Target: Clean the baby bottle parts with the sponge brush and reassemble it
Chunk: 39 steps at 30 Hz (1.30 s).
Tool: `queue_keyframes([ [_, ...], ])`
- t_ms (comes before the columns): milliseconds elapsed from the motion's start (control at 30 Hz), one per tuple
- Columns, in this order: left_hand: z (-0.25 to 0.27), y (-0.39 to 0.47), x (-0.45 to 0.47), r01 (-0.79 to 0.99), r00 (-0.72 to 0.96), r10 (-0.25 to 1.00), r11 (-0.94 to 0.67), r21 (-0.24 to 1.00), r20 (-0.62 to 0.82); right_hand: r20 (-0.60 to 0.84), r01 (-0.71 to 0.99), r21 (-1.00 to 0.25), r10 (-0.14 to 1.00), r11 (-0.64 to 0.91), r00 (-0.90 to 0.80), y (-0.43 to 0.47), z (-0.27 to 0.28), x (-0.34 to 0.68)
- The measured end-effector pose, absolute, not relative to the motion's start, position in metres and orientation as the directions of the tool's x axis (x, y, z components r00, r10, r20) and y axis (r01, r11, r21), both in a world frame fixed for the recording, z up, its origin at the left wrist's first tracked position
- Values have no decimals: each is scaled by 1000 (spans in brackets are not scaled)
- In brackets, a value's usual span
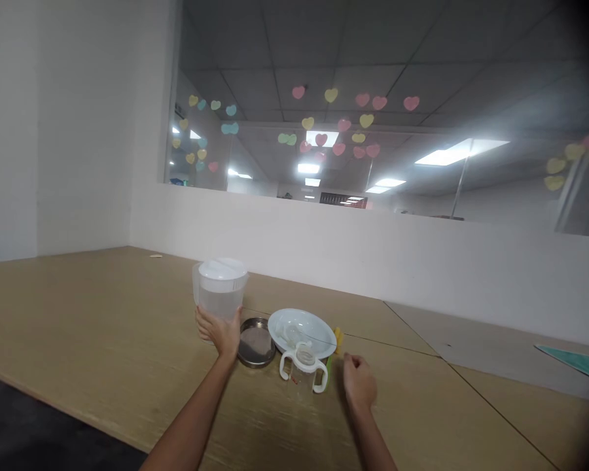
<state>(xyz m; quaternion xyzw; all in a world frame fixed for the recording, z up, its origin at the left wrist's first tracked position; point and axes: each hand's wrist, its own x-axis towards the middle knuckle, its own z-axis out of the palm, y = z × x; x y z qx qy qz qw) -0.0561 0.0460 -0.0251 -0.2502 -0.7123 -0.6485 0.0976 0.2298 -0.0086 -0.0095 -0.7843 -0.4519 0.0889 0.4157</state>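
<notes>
My left hand is wrapped round the lower part of a clear plastic pitcher with a white lid, which holds clear liquid. To the right of it, my right hand is closed with curled fingers, slightly blurred, and nothing shows in it. Between my hands stands a clear baby bottle with a white two-handled ring and an open top. Behind the bottle is a white bowl with a small clear piece in it. A round metal tray lies between the pitcher and the bowl.
A yellow object and a green strip lie partly hidden beside the bowl. A teal sheet is at the far right of the wooden table. Behind it rises a white wall with a window.
</notes>
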Motion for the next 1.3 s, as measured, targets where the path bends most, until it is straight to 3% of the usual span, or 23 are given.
queue_keyframes([
  [100,-26,47,-58,475,-859,246,55,878,449,228,800,-559,887,-219,402,-6,-16,222],
  [200,-24,44,-57,495,-837,298,60,867,458,261,911,-366,919,-188,294,-5,-20,215],
  [300,-18,35,-49,622,-743,302,-17,783,597,304,951,-262,921,-165,243,-6,-21,214],
  [433,-8,22,-26,839,-309,384,-321,439,870,299,944,-258,913,-204,278,-5,-22,216],
  [533,-10,17,-9,838,127,543,-506,203,830,288,936,-270,908,-227,303,-5,-22,217],
  [600,-16,17,-3,820,269,613,-551,158,743,286,936,-265,909,-230,304,-5,-22,216],
  [733,-28,22,0,825,270,682,-528,202,679,286,941,-254,913,-222,292,-7,-22,215],
  [1300,-21,20,1,830,202,659,-507,231,724,278,942,-245,915,-227,293,-7,-22,213],
])
